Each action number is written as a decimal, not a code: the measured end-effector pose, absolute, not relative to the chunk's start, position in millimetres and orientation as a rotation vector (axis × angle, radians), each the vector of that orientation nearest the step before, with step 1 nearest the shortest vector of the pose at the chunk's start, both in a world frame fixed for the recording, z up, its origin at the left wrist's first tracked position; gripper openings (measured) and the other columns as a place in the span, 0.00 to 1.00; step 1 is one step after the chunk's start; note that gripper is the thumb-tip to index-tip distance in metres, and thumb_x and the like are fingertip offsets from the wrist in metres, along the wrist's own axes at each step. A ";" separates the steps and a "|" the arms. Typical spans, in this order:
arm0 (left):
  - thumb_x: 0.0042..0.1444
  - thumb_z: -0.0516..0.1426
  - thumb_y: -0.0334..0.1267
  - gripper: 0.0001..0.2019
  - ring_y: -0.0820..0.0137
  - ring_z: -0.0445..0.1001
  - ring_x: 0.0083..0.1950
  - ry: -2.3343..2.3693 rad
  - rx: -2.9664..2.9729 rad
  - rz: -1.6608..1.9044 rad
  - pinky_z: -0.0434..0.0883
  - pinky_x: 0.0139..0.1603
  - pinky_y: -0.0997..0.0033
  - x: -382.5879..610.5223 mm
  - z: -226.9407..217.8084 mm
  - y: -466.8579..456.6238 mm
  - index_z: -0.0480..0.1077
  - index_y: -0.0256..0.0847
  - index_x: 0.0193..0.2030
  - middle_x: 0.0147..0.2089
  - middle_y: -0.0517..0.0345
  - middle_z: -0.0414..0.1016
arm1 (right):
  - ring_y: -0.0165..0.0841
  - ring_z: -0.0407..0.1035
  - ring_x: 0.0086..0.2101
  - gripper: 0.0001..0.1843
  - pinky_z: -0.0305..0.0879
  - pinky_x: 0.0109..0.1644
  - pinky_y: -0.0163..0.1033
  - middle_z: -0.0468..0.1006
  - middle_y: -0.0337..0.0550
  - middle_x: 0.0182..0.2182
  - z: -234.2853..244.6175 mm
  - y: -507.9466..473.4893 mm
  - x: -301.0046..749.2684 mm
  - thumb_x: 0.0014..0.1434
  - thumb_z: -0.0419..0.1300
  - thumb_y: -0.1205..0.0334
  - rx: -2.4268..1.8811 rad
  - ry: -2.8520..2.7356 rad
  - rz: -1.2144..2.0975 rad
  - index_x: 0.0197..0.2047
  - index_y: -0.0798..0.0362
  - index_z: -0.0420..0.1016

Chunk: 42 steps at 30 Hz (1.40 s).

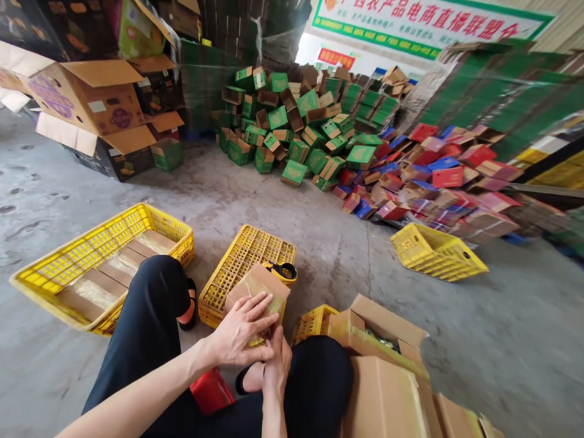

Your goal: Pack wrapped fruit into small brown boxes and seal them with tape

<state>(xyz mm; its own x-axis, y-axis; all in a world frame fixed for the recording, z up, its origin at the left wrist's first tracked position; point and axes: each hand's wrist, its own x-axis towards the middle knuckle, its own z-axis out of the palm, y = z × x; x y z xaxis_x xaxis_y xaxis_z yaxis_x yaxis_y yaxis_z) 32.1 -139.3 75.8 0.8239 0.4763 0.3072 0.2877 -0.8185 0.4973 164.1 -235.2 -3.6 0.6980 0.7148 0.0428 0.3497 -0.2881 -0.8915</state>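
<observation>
A small brown cardboard box (257, 282) with clear tape across it rests on an upturned yellow plastic crate (245, 252). My left hand (248, 326) lies on the box's top and near side, its fingers stretched out and apart. Close against it, my right hand (277, 357) has its fingers bent at the box's near right edge; the fingertips are partly hidden. Just beyond the box, a black and yellow tape dispenser (285, 270) sits on the crate.
To the left, a yellow crate (40, 279) holds several taped boxes. At right are an open carton (386, 327) and a large closed carton (382, 395). Another yellow crate (437, 255) stands farther right. Green boxes (295, 171) and red-and-blue boxes (444, 175) lie heaped behind.
</observation>
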 end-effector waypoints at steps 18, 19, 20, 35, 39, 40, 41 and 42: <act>0.66 0.51 0.68 0.39 0.54 0.59 0.77 0.571 2.434 0.678 0.59 0.74 0.51 31.4 83.3 -135.8 0.63 0.42 0.72 0.73 0.43 0.65 | 0.42 0.62 0.69 0.35 0.63 0.70 0.47 0.70 0.53 0.68 28.7 -222.7 177.4 0.76 0.37 0.46 -1.955 -1.205 0.087 0.68 0.58 0.72; 0.67 0.50 0.67 0.37 0.55 0.60 0.77 0.576 2.439 0.676 0.59 0.74 0.52 31.6 83.5 -135.4 0.64 0.42 0.72 0.73 0.43 0.66 | 0.42 0.61 0.70 0.35 0.62 0.71 0.48 0.70 0.53 0.68 29.6 -218.5 182.6 0.76 0.38 0.46 -1.955 -1.242 0.069 0.68 0.58 0.72; 0.68 0.50 0.67 0.37 0.55 0.60 0.76 0.579 2.445 0.677 0.60 0.74 0.52 32.0 83.6 -135.2 0.65 0.42 0.71 0.73 0.44 0.67 | 0.43 0.59 0.70 0.35 0.61 0.71 0.49 0.70 0.52 0.68 30.3 -214.5 187.3 0.76 0.38 0.46 -1.952 -1.271 0.056 0.68 0.58 0.72; 0.72 0.45 0.62 0.35 0.57 0.63 0.75 0.776 2.607 0.791 0.61 0.75 0.52 35.5 73.1 -92.1 0.65 0.37 0.71 0.72 0.42 0.68 | 0.47 0.63 0.68 0.30 0.65 0.68 0.56 0.70 0.57 0.67 30.0 -199.6 190.7 0.77 0.44 0.49 -1.809 -1.270 -0.066 0.67 0.58 0.73; 0.72 0.45 0.61 0.35 0.57 0.60 0.77 0.838 2.598 0.832 0.62 0.75 0.52 29.0 67.7 -84.5 0.62 0.37 0.73 0.73 0.41 0.65 | 0.49 0.63 0.68 0.30 0.65 0.69 0.57 0.70 0.58 0.67 28.1 -198.7 190.0 0.77 0.44 0.50 -1.802 -1.267 -0.078 0.67 0.60 0.73; 0.72 0.45 0.62 0.36 0.56 0.60 0.77 0.849 2.595 0.841 0.63 0.75 0.53 28.3 66.3 -84.6 0.61 0.36 0.74 0.74 0.41 0.64 | 0.49 0.63 0.68 0.29 0.65 0.69 0.57 0.70 0.58 0.67 27.6 -198.7 190.4 0.77 0.44 0.51 -1.801 -1.269 -0.073 0.67 0.60 0.72; 0.72 0.45 0.62 0.36 0.56 0.60 0.77 0.865 2.593 0.848 0.63 0.74 0.53 28.3 65.1 -84.8 0.61 0.36 0.74 0.74 0.41 0.64 | 0.49 0.63 0.68 0.29 0.64 0.69 0.57 0.70 0.58 0.68 27.3 -198.8 191.0 0.77 0.44 0.51 -1.801 -1.273 -0.067 0.68 0.60 0.72; 0.72 0.45 0.63 0.37 0.56 0.60 0.76 0.884 2.592 0.849 0.64 0.74 0.53 28.8 64.4 -84.9 0.61 0.36 0.74 0.74 0.41 0.64 | 0.48 0.62 0.68 0.29 0.64 0.69 0.57 0.69 0.58 0.68 27.3 -198.8 191.8 0.77 0.44 0.51 -1.801 -1.281 -0.061 0.68 0.59 0.71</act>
